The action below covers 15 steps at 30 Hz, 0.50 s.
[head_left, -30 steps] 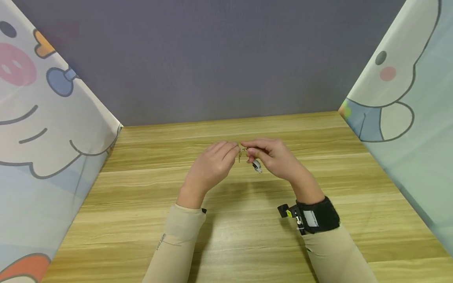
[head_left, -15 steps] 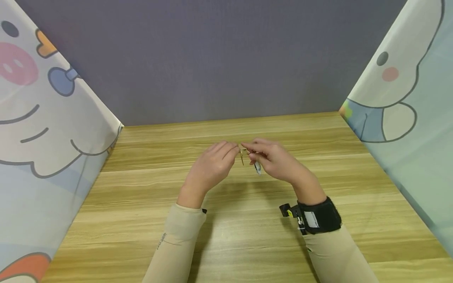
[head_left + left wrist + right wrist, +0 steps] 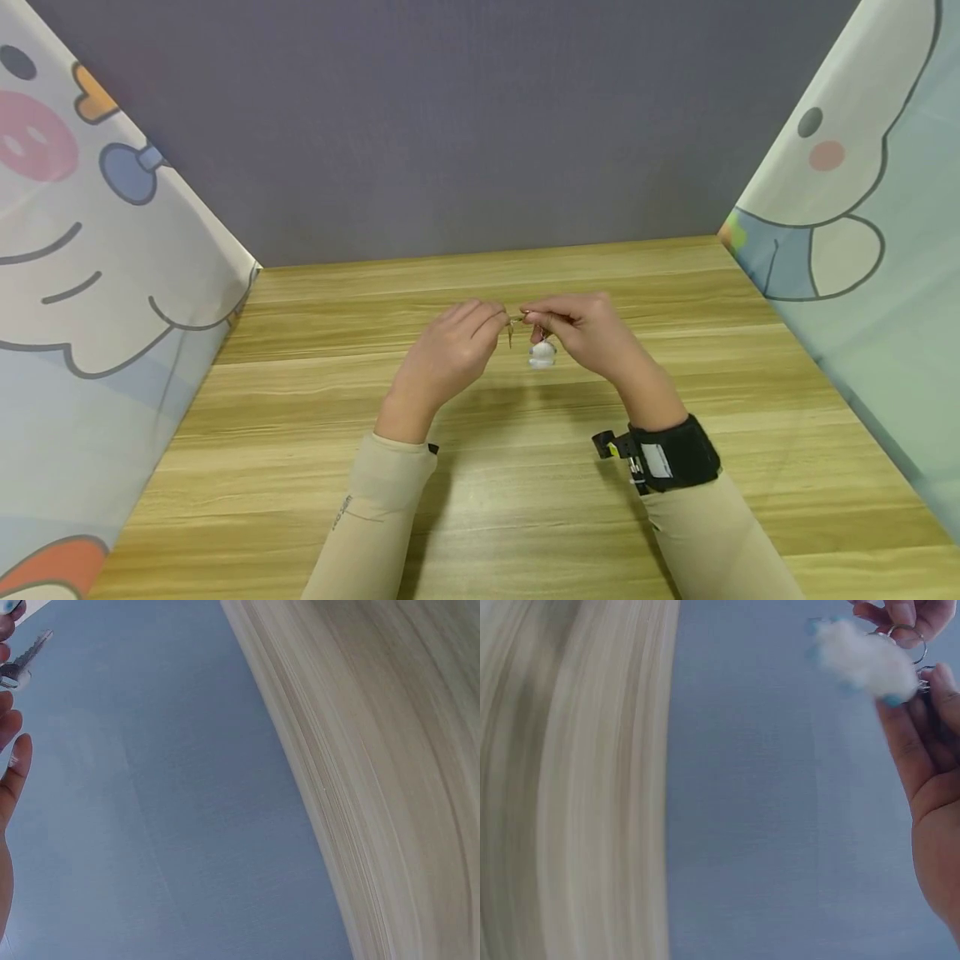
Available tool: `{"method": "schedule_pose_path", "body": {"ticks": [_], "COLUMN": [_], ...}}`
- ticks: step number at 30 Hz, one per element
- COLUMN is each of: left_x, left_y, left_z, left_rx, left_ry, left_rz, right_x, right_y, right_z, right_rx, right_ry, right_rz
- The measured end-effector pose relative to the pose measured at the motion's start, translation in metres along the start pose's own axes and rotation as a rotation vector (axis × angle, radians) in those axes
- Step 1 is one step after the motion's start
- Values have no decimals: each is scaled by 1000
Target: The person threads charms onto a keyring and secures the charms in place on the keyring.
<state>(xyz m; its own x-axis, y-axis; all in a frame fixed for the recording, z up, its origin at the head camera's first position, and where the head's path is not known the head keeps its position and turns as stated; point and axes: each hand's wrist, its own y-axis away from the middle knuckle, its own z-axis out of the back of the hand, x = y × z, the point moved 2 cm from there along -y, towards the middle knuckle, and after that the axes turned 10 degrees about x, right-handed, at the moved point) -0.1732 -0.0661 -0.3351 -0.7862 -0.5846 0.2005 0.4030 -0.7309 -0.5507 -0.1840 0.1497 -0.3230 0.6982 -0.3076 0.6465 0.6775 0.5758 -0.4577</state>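
Above the table, my left hand (image 3: 456, 350) pinches a thin metal key ring (image 3: 925, 651) between thumb and fingers. A key (image 3: 34, 651) hangs from that ring, pointing downward in the head view. Close to its right, my right hand (image 3: 592, 337) pinches the metal link (image 3: 924, 685) of a keychain charm between thumb and fingertips. The charm (image 3: 862, 660) is a small white figure with blue tips, blurred in the right wrist view, and dangles below my right fingers. The ring and link lie very close together; whether they are joined I cannot tell.
Beneath both hands spreads a wood-grain table (image 3: 495, 500). A grey panel (image 3: 480, 125) stands along its back edge. Cartoon-printed panels rise at the left (image 3: 97, 250) and right (image 3: 840, 250). A black strap with a small camera (image 3: 663, 457) circles my right wrist.
The charm has swung round and now shows its white side, hanging lower and freer of my right fingers. My right fingers have shifted slightly; the left hand has stayed put.
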Motion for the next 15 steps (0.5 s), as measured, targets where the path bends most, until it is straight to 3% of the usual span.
{"method": "schedule_pose_path", "body": {"ticks": [4,8,15], "left_x": [-1,-2,-2], "left_y": [-1,-2,-2], "left_z": [0,1,2], "left_rx": [-1,-1,-1], "left_ry": [18,41,79], "left_rz": [-3,-4,1], "right_x": [-7,-11,-15], "right_y": [2,3,5], "right_z": [0,-1,-1], "right_rx": [-53,-47,-2], "right_ry": [-111,-185,-203], "right_rz": [6,19,0]}}
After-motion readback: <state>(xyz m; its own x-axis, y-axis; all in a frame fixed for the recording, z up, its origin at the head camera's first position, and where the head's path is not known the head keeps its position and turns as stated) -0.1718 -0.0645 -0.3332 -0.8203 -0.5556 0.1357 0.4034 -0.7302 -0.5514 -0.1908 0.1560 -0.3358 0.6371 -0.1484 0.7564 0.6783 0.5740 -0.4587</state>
